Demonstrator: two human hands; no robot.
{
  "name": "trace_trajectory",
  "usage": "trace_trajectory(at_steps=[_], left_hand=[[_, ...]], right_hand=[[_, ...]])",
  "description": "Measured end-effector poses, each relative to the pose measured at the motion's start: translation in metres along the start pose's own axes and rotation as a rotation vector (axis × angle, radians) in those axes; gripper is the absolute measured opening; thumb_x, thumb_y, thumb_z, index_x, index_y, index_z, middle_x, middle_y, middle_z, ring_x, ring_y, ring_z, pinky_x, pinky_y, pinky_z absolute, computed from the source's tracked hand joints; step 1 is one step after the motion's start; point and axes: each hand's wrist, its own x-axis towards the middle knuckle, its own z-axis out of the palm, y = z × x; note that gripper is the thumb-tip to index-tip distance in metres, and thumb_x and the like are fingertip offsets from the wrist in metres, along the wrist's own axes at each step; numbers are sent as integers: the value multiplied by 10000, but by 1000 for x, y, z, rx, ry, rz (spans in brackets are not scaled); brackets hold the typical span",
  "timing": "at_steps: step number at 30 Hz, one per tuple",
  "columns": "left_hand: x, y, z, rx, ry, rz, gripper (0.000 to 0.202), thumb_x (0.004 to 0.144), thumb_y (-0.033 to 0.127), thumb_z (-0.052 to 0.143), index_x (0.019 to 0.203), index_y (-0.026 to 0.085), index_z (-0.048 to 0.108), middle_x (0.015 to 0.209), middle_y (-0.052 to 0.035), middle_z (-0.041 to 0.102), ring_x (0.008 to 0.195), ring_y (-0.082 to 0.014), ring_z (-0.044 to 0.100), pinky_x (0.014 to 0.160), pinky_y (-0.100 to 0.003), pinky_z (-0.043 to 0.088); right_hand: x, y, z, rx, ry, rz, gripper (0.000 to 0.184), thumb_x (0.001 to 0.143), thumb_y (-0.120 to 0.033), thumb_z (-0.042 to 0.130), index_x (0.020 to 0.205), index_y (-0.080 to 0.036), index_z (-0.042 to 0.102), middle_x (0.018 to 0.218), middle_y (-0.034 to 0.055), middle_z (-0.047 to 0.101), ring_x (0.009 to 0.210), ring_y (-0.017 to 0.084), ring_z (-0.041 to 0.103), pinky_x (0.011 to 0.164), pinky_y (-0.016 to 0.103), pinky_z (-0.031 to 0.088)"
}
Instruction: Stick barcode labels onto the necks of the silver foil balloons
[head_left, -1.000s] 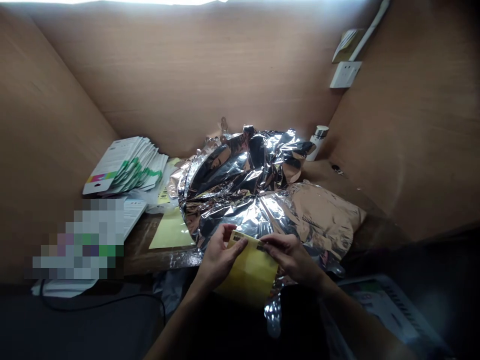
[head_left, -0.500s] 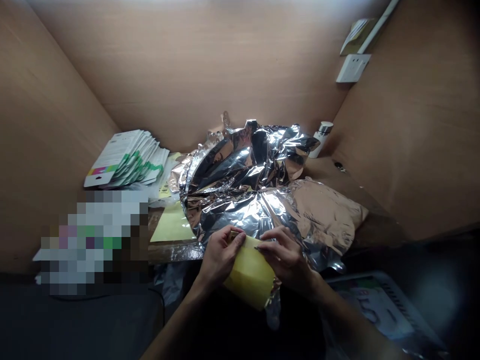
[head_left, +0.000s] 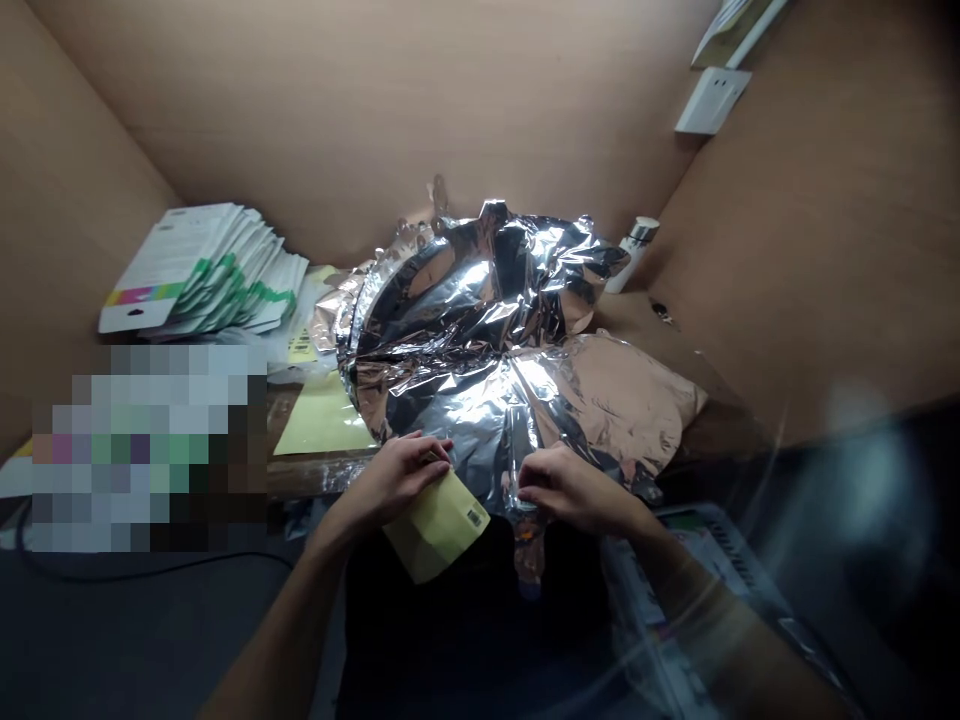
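My left hand point(head_left: 397, 475) is closed on a yellow label sheet point(head_left: 439, 523) that hangs over the near edge of the desk, with a small barcode sticker at its right corner. Just to the right, my right hand point(head_left: 566, 485) pinches the near edge of a large crumpled silver foil sheet point(head_left: 480, 330), something small possibly between its fingertips. The foil covers the middle of the wooden desk point(head_left: 679, 440) and piles up toward the back wall.
A fanned stack of white and green printed cards point(head_left: 202, 270) lies at the back left. Another yellow sheet point(head_left: 322, 420) lies flat left of the foil. A small white bottle point(head_left: 634, 250) stands at the back right. Wooden walls close in three sides; a wall socket point(head_left: 712, 98) is upper right.
Both hands held the yellow sheet together; now the right hand has left it and moved right onto the foil edge. The left hand lowered the sheet leftward.
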Motion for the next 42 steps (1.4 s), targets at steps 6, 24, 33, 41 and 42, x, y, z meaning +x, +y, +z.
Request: trace_trajectory(at_steps=[6,24,33,41,42], left_hand=[[0,-6,-2,2,-24,-10,179,883,385,673,836,232,753,1096,-108,796,1234,-323,671,949,-382,563],[12,-12,-17,61,-93,28,221,919,397,666,868,191,724,1123,-125,788,1201,-328,690,954,-388,559],[26,-14,-29,16,-219,-23,246,947,432,658,918,189,682,1179,-128,767,1303,-323,622,1037,-396,511],[6,28,-23,227,-216,62,218,991,381,616,971,180,696,962,-48,758,899,-199,702,802,-261,514],[0,38,-20,274,-228,79,207,1000,362,605,956,180,693,907,-28,742,830,-172,681,751,-239,493]], right_hand=[[3,-4,6,-247,-32,-28,88,949,-197,672,861,-201,677,872,0,745,853,174,683,911,347,371],[-33,28,-6,-736,27,-222,532,830,-420,840,1260,-224,597,1234,108,624,1136,298,557,943,424,395],[-45,19,-41,-935,-213,-344,184,936,-37,552,1053,-115,671,959,99,661,892,232,569,758,351,428],[-9,23,-76,-405,-250,-243,184,997,-174,574,814,-160,596,862,21,620,776,132,545,723,263,405],[-6,25,-79,-358,-268,-241,178,1002,-173,556,829,-160,597,874,25,622,785,135,543,730,264,408]])
